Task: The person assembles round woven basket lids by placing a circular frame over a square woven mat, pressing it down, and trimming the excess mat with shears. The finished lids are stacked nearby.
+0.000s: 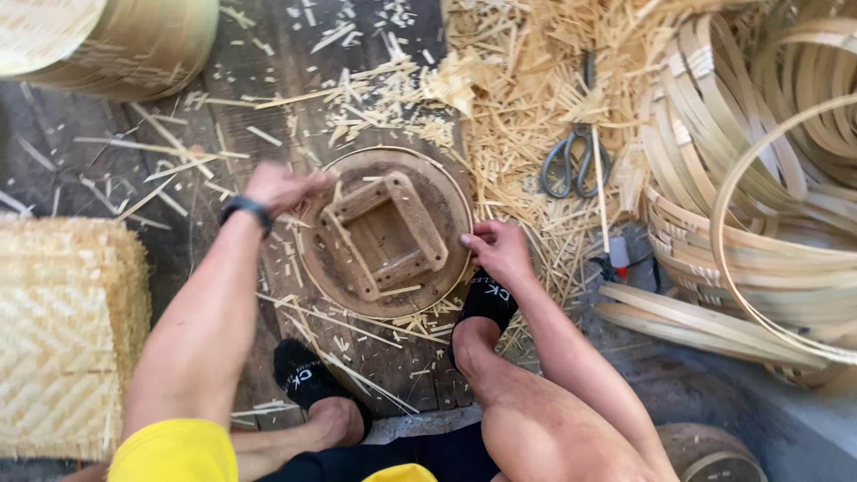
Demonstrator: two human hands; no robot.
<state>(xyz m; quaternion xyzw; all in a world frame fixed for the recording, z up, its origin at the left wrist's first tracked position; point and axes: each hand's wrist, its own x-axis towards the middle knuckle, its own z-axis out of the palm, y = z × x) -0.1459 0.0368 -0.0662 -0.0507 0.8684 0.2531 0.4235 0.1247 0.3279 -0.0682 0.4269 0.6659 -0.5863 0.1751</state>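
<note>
Likely the thin bamboo hoop (pixel 446 183) springs off the round wooden form (pixel 386 234), since the right hand (pixel 497 250) only pinches it and the blurred left hand (pixel 278 187) lies loosely curled at the rim.

The left hand (pixel 278 187) is motion-blurred at the round wooden form's (pixel 386 234) left rim, so its grip cannot be told. The right hand's (pixel 496 250) fingertips curl out of sight at the right rim. The woven basket (pixel 107 40) is cut off at upper left, the stack of woven mats (pixel 62 339) at the left edge, the bamboo hoops (pixel 759 178) at right
</note>
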